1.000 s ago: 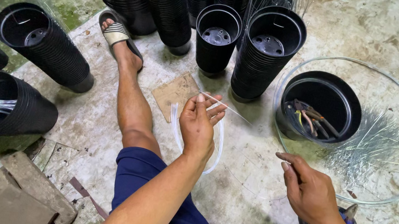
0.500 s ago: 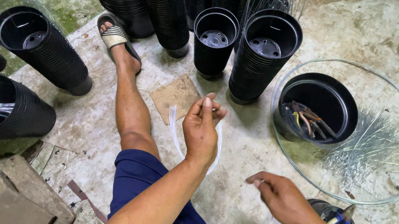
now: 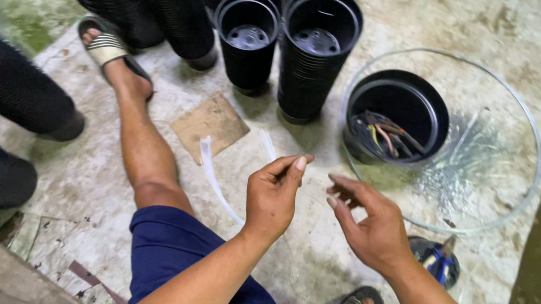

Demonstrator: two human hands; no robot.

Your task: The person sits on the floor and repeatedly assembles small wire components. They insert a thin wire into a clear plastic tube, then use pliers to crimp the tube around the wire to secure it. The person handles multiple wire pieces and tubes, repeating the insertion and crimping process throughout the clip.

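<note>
Left hand (image 3: 272, 196) fingers pinching thin white strip (image 3: 214, 181); right hand (image 3: 369, 220) fingers loosely curled, empty, beside it. Risk: strip likely slipping from so light a pinch.

Packages, labels, signs, screens: none in view.
No box, wrapper, printed label, sign or display shows anywhere on the concrete floor (image 3: 267, 261) or among the items lying there.
</note>
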